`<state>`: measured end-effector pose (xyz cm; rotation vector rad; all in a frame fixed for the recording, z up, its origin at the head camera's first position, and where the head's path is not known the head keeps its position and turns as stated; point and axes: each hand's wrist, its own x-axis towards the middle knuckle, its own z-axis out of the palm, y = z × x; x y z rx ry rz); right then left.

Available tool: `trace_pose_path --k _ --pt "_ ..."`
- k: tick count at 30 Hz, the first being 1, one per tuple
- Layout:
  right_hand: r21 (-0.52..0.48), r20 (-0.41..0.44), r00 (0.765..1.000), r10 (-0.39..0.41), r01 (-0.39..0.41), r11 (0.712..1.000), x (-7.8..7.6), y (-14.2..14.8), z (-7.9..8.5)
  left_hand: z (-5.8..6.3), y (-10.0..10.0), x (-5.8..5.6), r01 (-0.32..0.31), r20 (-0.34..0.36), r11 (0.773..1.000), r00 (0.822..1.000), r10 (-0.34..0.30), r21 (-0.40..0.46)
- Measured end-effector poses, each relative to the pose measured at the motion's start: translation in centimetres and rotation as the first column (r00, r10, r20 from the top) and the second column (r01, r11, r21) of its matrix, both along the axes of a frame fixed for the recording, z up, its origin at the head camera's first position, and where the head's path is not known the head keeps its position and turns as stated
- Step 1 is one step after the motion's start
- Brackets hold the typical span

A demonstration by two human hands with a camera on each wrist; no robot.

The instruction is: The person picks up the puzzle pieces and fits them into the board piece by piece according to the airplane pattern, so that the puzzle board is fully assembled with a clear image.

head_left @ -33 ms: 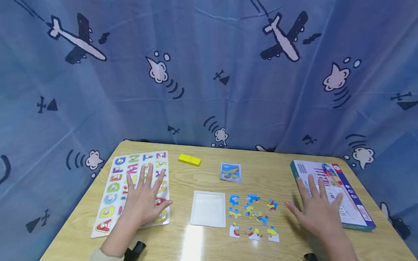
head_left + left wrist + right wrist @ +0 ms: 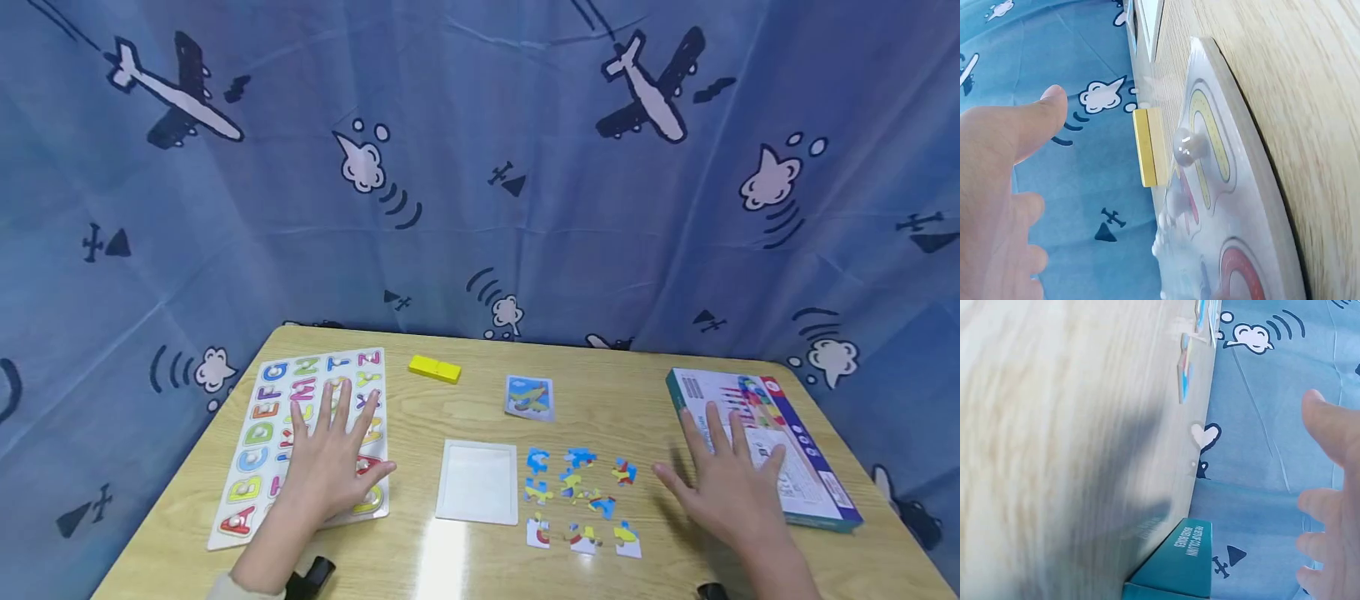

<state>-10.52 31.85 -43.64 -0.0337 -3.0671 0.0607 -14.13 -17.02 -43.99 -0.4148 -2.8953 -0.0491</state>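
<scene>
Fingers spread, my left hand (image 2: 327, 467) hovers over an alphabet puzzle board (image 2: 225, 537) with colourful knobbed letters; the left wrist view shows a space between the hand and the board (image 2: 1266, 212). My right hand (image 2: 731, 500) is spread too and holds nothing. Its fingertips overlap the near left part of a flat printed box (image 2: 813, 492) in the head view, while the right wrist view shows the hand (image 2: 1341, 531) raised above the table. Between the hands lie several loose jigsaw pieces (image 2: 602, 506) in blue, yellow, red and white, beside a white square puzzle tray (image 2: 477, 483).
A small picture card (image 2: 529, 398) of a yellow aeroplane lies behind the pieces. Farther back on the left is a yellow block (image 2: 435, 369). A blue curtain (image 2: 450, 250) printed with planes hangs behind the wooden table (image 2: 360, 575).
</scene>
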Motion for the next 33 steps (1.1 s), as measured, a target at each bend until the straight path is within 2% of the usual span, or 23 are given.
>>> trace_pose_path --k 6,12,15,18,22,27,30,33 --pt "0.0 -0.002 1.0 -0.004 0.004 1.0 0.0 0.2 -0.3 -0.1 0.2 -0.1 0.011 0.008 1.0 1.0 -0.011 0.008" --pt "-0.024 -0.05 0.999 0.02 -0.021 0.999 -0.7 -0.8 -0.2 0.2 0.6 -0.7 0.042 0.006 0.999 0.999 -0.042 0.032" --pt "-0.047 -0.067 0.996 0.055 -0.058 0.997 -1.0 -1.6 -0.3 0.1 0.9 -0.8 0.077 0.012 0.996 0.997 -0.078 0.036" --pt "-0.073 -0.079 0.993 0.09 -0.096 0.993 -1.1 -2.5 -0.4 -0.2 1.7 -0.7 0.138 0.037 0.989 0.989 -0.14 0.061" --pt "-0.134 -0.1 0.982 0.162 -0.175 0.975 -1.1 -4.1 -0.8 -0.8 3.0 -0.4 0.207 0.078 0.971 0.973 -0.217 0.118" --pt "-0.234 -0.114 0.965 0.235 -0.256 0.938 -1.4 -6.2 -1.3 -1.4 4.7 0.1 0.243 0.129 0.936 0.951 -0.282 0.256" --pt "-0.293 -0.09 0.966 0.244 -0.26 0.92 -1.5 -7.5 -1.3 -1.8 5.5 0.2 0.247 0.204 0.899 0.92 -0.335 0.361" --pt "-0.358 -0.05 0.97 0.24 -0.242 0.902 -1.7 -8.8 -1.3 -2.4 6.1 0.3 0.236 0.293 0.861 0.872 -0.392 0.451"
